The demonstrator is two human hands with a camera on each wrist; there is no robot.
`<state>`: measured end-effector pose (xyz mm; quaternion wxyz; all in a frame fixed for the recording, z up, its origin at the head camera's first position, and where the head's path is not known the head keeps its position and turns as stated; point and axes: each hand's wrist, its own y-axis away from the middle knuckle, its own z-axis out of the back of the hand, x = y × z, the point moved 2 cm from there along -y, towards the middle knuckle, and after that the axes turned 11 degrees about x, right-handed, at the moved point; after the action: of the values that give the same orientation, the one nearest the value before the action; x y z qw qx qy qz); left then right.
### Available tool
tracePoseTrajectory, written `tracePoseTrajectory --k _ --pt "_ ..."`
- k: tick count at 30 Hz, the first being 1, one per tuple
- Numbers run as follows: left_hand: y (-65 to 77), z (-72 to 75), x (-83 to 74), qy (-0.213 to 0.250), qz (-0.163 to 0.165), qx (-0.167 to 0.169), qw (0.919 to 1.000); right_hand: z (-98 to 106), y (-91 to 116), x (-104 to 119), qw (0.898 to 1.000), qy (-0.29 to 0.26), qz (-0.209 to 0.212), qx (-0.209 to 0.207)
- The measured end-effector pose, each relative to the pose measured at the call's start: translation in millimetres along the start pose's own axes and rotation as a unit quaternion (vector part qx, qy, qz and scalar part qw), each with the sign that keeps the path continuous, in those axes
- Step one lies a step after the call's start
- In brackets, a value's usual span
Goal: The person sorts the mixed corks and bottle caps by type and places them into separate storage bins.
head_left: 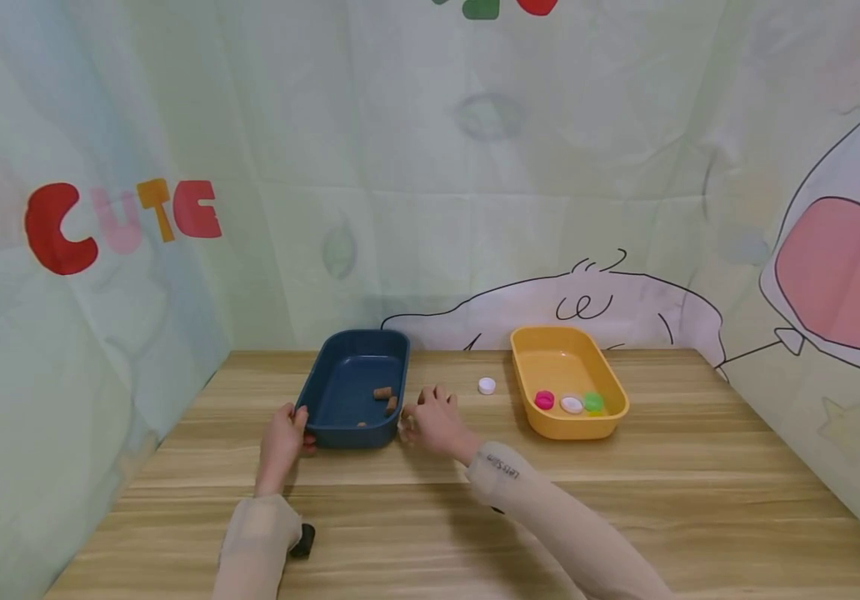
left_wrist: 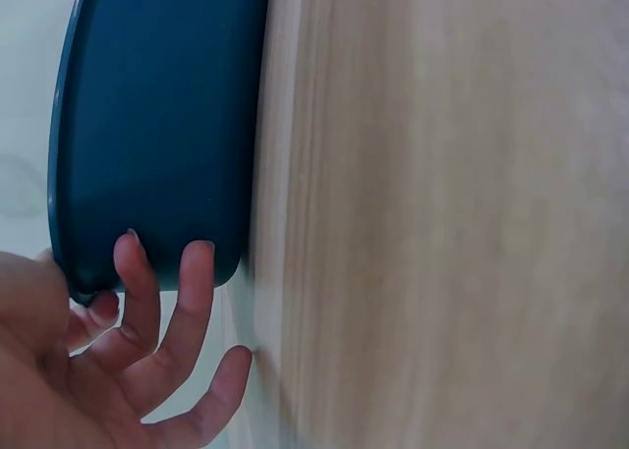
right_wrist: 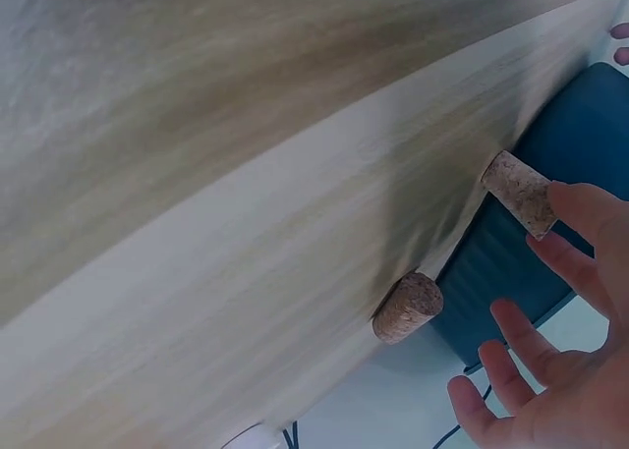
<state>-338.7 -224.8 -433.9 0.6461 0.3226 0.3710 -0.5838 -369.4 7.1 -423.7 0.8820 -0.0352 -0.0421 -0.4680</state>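
Observation:
The dark blue tray [head_left: 355, 435] stands on the left part of the table, with several brown corks [head_left: 382, 392] inside. My left hand [head_left: 282, 439] grips its near left corner; in the left wrist view, fingertips [left_wrist: 199, 251] press the outer wall. At the tray's right side is my right hand [head_left: 437, 422]. Its thumb and forefinger pinch a speckled cork [right_wrist: 518, 192] beside the tray's outer wall, and the other fingers are spread. Another cork [right_wrist: 408, 308] lies on the table just past those fingers, close to the tray.
To the right, a yellow tray [head_left: 576, 427] holds a pink cap [head_left: 544, 400], a white cap [head_left: 571, 405] and a green cap [head_left: 593, 402]. A white cap [head_left: 487, 386] lies on the wooden table [head_left: 415, 533] between the trays. A printed cloth [head_left: 415, 167] hangs behind the table.

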Motion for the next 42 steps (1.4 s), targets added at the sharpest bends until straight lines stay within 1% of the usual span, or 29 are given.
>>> tracePoseTrajectory --k 6,13,22,29,34,42 --pt "-0.8 -0.6 0.2 0.015 -0.005 -0.001 0.9999 1 1 -3 1.0 -0.007 0.007 -0.006" --pt "-0.9 -0.3 0.6 0.014 -0.005 0.001 0.9999 5 2 -10 1.0 -0.01 0.002 -0.015" --pt "-0.1 0.6 -0.3 0.013 0.003 0.006 0.9999 16 3 -15 1.0 -0.004 -0.002 -0.015" --pt "0.4 0.7 -1.7 0.008 -0.003 0.008 0.9999 26 2 -17 1.0 -0.013 -0.011 -0.026" --pt "1.0 1.1 -2.8 0.007 -0.001 0.011 0.9999 33 3 -18 0.998 -0.043 -0.016 -0.041" --pt "1.3 2.0 -2.6 -0.008 0.026 0.028 0.9992 44 5 -15 0.994 -0.065 0.01 -0.093"
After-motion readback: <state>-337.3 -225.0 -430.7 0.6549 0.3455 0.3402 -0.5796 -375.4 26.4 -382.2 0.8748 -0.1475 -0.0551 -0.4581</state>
